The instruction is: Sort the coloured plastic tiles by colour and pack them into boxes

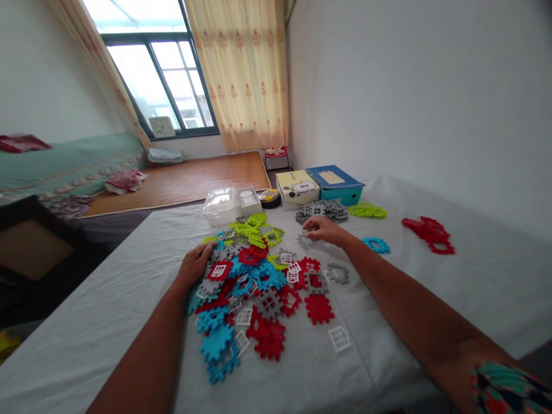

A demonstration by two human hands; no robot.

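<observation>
A heap of flat interlocking plastic tiles (254, 293), red, blue, grey, green and white, lies on the white sheet (107, 310). My left hand (196, 264) rests on the heap's left edge, its fingers curled over some tiles. My right hand (323, 229) reaches to the far side and pinches a grey tile (303, 236) lying just in front of a sorted grey stack (322, 211). Sorted groups sit apart: green tiles (368, 211), a blue tile (376, 245) and red tiles (429, 233).
A clear plastic box (222, 206), a small white tub (249, 200), a tape roll (270, 197), a yellow carton (297, 187) and a blue box (335, 183) line the far edge. The wall is to the right; a bed and wooden platform lie beyond.
</observation>
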